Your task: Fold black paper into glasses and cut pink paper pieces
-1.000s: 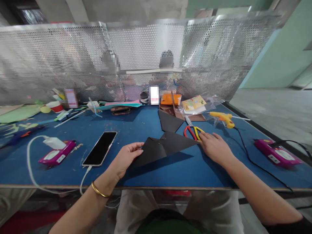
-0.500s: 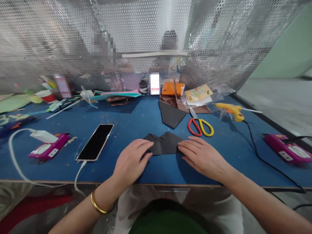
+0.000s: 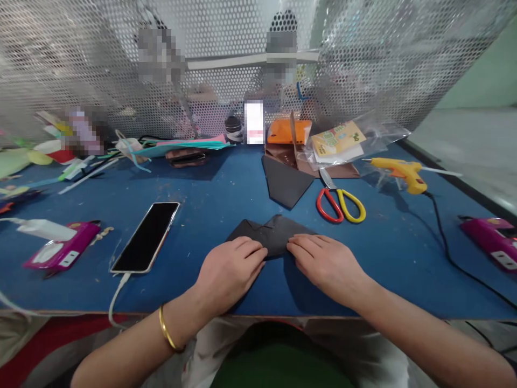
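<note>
1. Perforated metal screen point(image 3: 226, 32) stands behind a blue tabletop point(image 3: 210, 199) dotted with pale specks, with assorted craft supplies along its foot.
2. Folded black paper point(image 3: 275, 234) lies near the tabletop's front edge, directly before the person, its two peaks pointing away toward the screen and a shallow notch between them.
3. Left hand point(image 3: 231, 272) has its fingers bent and bunched on the paper's near left part; right hand point(image 3: 329, 269) sets its fingertips on the near right part. Both thumbs are largely hidden, so whether either grip pinches the sheet or only presses it remains unclear.
4. Judging by this posture, the step is flattening a crease along the near edge. It should go best with the layers squared first, one hand anchoring the middle and the other sliding outward under firm, even pressure.
5. Small flaps at the notch could buckle or creep, so a light touch there seems wise.
6. Red-and-yellow-handled scissors point(image 3: 333, 187) and a second black paper piece point(image 3: 287, 182) lie beyond the hands, well clear of the fold; a smartphone point(image 3: 147, 237) lies to the left.
</note>
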The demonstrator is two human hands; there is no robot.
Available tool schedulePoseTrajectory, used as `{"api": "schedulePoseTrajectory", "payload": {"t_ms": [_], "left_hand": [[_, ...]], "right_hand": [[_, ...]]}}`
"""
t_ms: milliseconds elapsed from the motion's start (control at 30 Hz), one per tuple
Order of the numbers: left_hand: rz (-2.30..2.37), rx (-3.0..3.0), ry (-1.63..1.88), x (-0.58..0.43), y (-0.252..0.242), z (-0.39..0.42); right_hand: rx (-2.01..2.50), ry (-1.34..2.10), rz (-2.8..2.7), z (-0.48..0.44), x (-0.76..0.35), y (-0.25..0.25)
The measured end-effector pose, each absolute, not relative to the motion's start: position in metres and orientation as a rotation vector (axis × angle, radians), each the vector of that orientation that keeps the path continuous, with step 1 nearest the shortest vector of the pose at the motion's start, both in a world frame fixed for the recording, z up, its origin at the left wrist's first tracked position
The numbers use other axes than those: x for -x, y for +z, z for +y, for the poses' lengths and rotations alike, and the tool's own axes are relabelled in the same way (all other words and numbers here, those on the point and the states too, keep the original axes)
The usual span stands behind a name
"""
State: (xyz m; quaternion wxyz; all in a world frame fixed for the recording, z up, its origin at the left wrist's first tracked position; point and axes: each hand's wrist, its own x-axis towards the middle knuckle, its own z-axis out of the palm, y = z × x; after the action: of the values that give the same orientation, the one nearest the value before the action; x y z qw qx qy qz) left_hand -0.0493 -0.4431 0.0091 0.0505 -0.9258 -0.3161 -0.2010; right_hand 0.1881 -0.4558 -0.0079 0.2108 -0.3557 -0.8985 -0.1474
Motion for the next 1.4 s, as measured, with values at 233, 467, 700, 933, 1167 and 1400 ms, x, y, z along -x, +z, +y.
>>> {"api": "schedulePoseTrajectory", "payload": {"t_ms": [233,467,700,933,1167,1400], "left_hand": [[-0.879,2.784,-0.62,0.051,0.0,-0.453],[-1.044,2.785,-0.698,0.054,-0.008,-0.48],[-0.959,2.681,-0.731,0.051,-0.006,-0.476],[-1.076,2.713,-0.756,0.052,-0.001,-0.47],[-1.134,2.819,-0.69,0.051,0.007,-0.469],[-0.884,2.792,-0.467,0.054,0.011,-0.468]], "right_hand": [[1.16,-0.124,-2.344,-0.467,-0.186,-0.003],[1.218,0.175,-2.243,-0.481,-0.166,-0.007],[1.053,0.074,-2.479,-0.47,-0.168,0.001],[1.047,0.022,-2.47,-0.471,-0.162,-0.001],[0.928,-0.137,-2.646,-0.47,-0.17,0.012],[0.907,-0.381,-2.809,-0.463,-0.182,0.02]]}}
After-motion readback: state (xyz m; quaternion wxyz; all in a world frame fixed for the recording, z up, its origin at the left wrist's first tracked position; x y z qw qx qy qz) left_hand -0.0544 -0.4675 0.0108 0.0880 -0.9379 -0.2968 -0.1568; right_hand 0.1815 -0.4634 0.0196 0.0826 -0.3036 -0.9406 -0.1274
